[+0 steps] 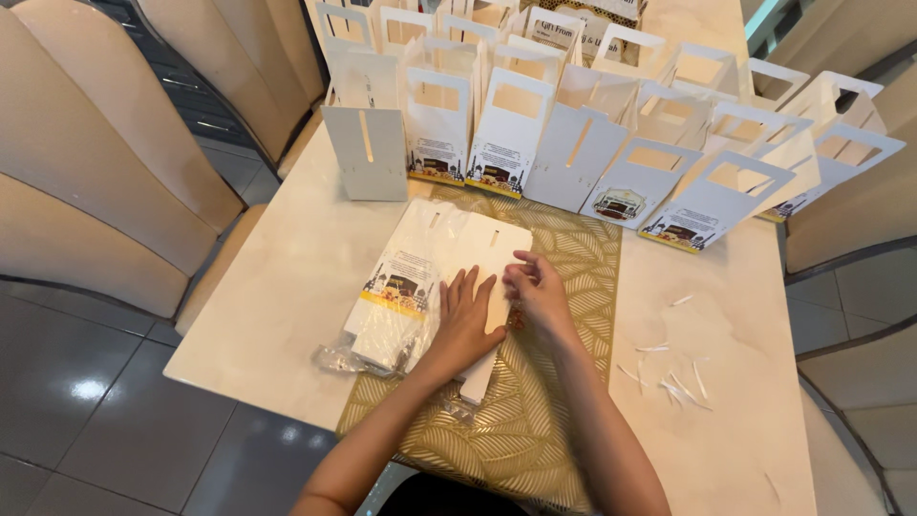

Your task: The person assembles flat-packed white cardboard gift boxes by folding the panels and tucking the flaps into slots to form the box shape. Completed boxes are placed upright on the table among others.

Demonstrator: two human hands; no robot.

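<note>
You are pressing a flat white carton (449, 263) down on the surface (287, 287).
Left hand (465, 320) is lying spread, steadying it; right hand (535, 287) is pinching its edge beside.

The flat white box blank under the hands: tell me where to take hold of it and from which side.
Grip the flat white box blank at its far edge, by the slot, coming from the table's far side. It lies flat on the stack of blanks; the left hand presses its near part and the right hand pinches its right edge, so probably only the far end is free.
</note>
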